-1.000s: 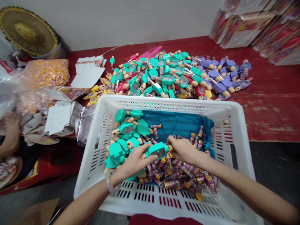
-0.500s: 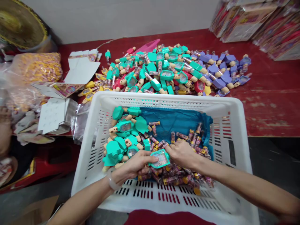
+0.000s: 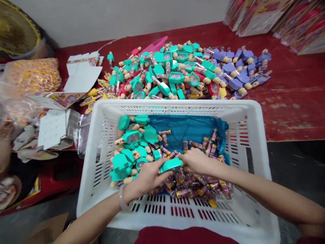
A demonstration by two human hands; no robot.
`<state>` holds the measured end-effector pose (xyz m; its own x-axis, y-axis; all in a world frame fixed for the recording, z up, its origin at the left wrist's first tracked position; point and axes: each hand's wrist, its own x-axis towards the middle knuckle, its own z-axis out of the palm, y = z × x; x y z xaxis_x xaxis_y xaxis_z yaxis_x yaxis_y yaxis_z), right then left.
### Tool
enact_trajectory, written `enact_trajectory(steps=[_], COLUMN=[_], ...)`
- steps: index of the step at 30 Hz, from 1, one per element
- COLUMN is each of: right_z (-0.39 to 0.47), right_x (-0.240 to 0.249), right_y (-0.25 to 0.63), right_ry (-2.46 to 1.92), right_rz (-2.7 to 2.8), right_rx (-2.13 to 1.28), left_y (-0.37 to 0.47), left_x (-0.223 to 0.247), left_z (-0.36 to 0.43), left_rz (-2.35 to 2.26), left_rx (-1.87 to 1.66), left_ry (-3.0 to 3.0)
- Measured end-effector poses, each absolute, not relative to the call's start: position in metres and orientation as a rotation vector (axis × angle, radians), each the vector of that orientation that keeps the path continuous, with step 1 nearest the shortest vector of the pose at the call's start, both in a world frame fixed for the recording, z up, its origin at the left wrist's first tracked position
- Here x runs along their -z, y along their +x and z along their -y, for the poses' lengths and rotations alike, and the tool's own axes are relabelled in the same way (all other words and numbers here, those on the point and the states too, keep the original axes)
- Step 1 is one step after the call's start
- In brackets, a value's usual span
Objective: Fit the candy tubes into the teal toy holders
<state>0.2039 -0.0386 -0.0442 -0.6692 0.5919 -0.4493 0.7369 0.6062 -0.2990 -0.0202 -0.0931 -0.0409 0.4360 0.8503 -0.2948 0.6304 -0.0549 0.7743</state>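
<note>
My left hand [image 3: 148,174] grips a teal plastic toy piece [image 3: 172,165] with a narrow side turned up, thumb on the near side. Against that piece's right end, the closed fingers of my right hand [image 3: 199,162] meet it; what they pinch is hidden. Both hands are inside a white slotted basket [image 3: 177,104]. Below and around them lie many small clear tubes [image 3: 195,188] with yellow caps and dark contents. Teal toys with beige knobby ends [image 3: 124,161] are heaped at the basket's left side.
Behind the basket, a red table [image 3: 291,108] bears a heap of teal, red, yellow and purple toys [image 3: 175,78]. White cartons [image 3: 54,127] and a bag of yellow pieces [image 3: 38,74] are left. Packaged boxes [image 3: 259,17] stand right. Another person's arm [image 3: 5,149] shows far left.
The teal piece has turned in my left hand, from its clear-windowed face up to a narrow side up. My right hand remains at its right end. The view has shifted slightly.
</note>
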Motion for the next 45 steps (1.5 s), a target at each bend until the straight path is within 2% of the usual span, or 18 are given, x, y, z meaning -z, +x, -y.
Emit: enact_trajectory(steps=[4, 7, 9, 12, 15, 17, 19, 22, 24, 27, 30, 36, 38, 41, 43, 45], right_z=[0.040, 0.047, 0.051, 0.050, 0.046, 0.043, 0.043, 0.047, 0.051, 0.057, 0.060, 0.056, 0.051, 0.044, 0.043, 0.043], right_x=[0.050, 0.053, 0.052, 0.047, 0.043, 0.045, 0.050, 0.058, 0.062, 0.065, 0.064, 0.054, 0.050, 0.045, 0.043, 0.042], right_y=[0.206, 0.203, 0.200, 0.197, 0.198, 0.198, 0.199, 0.199, 0.199, 0.200, 0.200, 0.197, 0.196, 0.197, 0.198, 0.199], right_ry=[1.115, 1.029, 0.997, 1.111, 1.078, 1.015, 1.085, 1.220, 1.215, 1.199, 1.228, 1.292, 1.269, 1.072, 1.010, 1.038], right_rz=[-2.797, -2.848, -2.763, -2.520, -2.269, -2.212, -2.347, -2.659, -2.751, -2.757, -2.783, -2.751, -2.645, -2.448, -2.398, -2.452], right_rx=[0.352, 0.364, 0.494, 0.706, 1.077, 1.189, 1.014, 0.569, 0.471, 0.510, 0.489, 0.401, 0.493, 0.822, 0.902, 0.791], left_y=[-0.019, -0.018, -0.018, -0.022, -0.027, -0.028, -0.026, -0.022, -0.020, -0.022, -0.024, -0.021, -0.020, -0.022, -0.024, -0.025], left_x=[0.044, 0.044, 0.044, 0.049, 0.058, 0.060, 0.056, 0.042, 0.034, 0.030, 0.031, 0.035, 0.041, 0.049, 0.051, 0.048], left_z=[0.082, 0.084, 0.089, 0.096, 0.098, 0.096, 0.092, 0.086, 0.083, 0.081, 0.079, 0.096, 0.104, 0.108, 0.105, 0.097], left_rz=[-1.144, -0.938, -0.967, -1.084, -1.095, -1.134, -1.214, -1.255, -1.187, -1.085, -1.048, -1.217, -1.298, -1.310, -1.263, -1.196], left_rx=[-0.153, 0.022, -0.024, -0.110, -0.005, 0.058, 0.071, -0.003, -0.055, -0.066, -0.068, -0.174, -0.187, -0.115, -0.102, -0.098], left_ry=[1.149, 1.007, 1.230, 1.865, 2.392, 2.509, 2.416, 1.945, 1.595, 1.271, 1.189, 1.647, 1.952, 2.274, 2.220, 1.906])
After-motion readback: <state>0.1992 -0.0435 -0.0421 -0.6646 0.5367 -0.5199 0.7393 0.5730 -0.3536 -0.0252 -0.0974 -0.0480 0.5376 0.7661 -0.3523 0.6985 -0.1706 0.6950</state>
